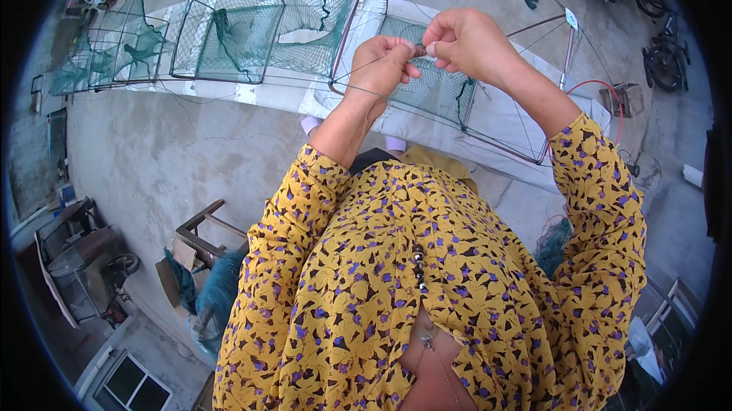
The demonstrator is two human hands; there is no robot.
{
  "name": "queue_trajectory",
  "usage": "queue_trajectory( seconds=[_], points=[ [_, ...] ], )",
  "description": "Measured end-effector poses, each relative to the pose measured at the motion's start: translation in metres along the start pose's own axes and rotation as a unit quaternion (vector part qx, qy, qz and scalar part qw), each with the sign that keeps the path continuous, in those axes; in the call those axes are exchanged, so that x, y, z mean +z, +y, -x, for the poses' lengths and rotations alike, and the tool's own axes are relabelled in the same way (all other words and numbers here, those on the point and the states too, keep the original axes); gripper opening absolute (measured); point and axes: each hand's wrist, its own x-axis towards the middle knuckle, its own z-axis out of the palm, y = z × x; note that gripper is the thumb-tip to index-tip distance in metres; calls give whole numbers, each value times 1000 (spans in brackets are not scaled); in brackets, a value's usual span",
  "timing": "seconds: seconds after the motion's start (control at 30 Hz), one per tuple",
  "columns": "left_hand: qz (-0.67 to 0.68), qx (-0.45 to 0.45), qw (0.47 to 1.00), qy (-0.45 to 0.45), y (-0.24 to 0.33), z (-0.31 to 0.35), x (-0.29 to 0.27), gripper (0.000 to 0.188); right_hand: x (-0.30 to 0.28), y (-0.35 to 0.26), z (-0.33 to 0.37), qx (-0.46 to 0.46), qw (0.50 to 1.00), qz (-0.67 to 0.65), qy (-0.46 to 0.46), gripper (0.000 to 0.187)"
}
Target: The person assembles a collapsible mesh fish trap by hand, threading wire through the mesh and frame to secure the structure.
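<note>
Both hands are raised close together over a long green net trap (309, 56) stretched on dark rectangular metal frames. My left hand (380, 66) is closed, thumb and index finger pinched at a small dark reddish bit (420, 51). From the other side my right hand (467, 43) pinches at the same spot, its fingertips nearly touching the left ones. What exactly the fingers hold is too small to make out. Thin cord runs past my left wrist. Below and behind the hands hangs a panel of green mesh (427, 94).
Under the net lies a white sheet (507, 117) on the concrete. A red hose or cord (620, 110) curves by a small box (627, 98) at right. A bicycle (666, 56) stands far right. At lower left are a wooden frame (200, 220), teal netting (221, 285) and a three-wheeled vehicle (80, 258).
</note>
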Motion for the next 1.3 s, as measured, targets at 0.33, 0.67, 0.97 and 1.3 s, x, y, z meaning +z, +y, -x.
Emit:
queue_trajectory(
  seconds=[0.33, 0.67, 0.97, 1.3],
  points=[
    [10, -20, 1000, 0, 5, 2, 2, 14, 3, -3, -3, 13, 996, 86, 29, 11],
    [40, -16, 999, 10, 4, 4, 4, 17, 9, 1, -5, 1, 996, 61, 59, 11],
    [73, 81, 983, 145, 0, 12, 18, 17, 14, -2, 1, -179, 931, 274, 159, 16],
    [116, 180, 967, 135, -3, 5, 17, 17, 4, 2, -14, -67, 996, 5, 51, 22]
  ],
)
